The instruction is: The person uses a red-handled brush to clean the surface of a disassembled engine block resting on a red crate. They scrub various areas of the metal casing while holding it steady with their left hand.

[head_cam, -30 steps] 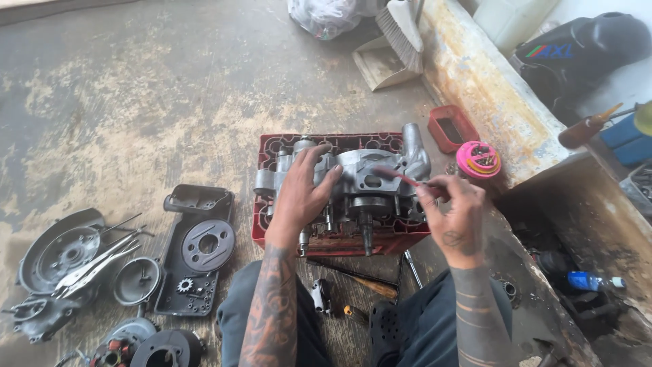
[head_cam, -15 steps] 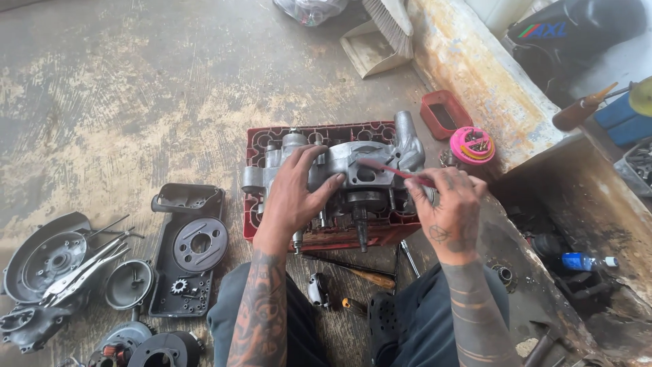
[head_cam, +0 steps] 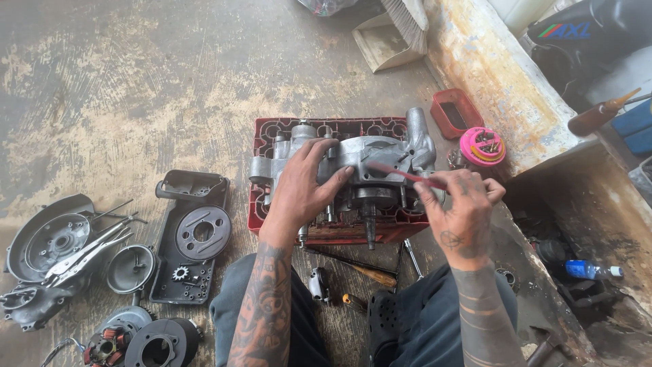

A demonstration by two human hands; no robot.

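A grey metal engine case (head_cam: pixel 380 153) lies on a red plastic crate (head_cam: pixel 353 231) on the concrete floor. My left hand (head_cam: pixel 302 187) rests flat on the case's left half, fingers spread over it. My right hand (head_cam: pixel 462 207) pinches a thin red-handled tool (head_cam: pixel 401 173) whose tip points left onto the top of the case. A steel shaft (head_cam: pixel 369 228) sticks out of the case's near side, between my hands.
Left of the crate lie a black tray with a round plate (head_cam: pixel 200 234), engine covers (head_cam: pixel 51 238), pliers (head_cam: pixel 85 251) and a stator (head_cam: pixel 105 346). A pink parts cup (head_cam: pixel 481 146) and red box (head_cam: pixel 456 113) sit right. Screwdrivers (head_cam: pixel 360 268) lie between my knees. A concrete ledge (head_cam: pixel 496 75) runs along the right.
My right hand shifted slightly right and down, drawing the red tool across the case. My left hand stays pressed on the case. The view drifted a little.
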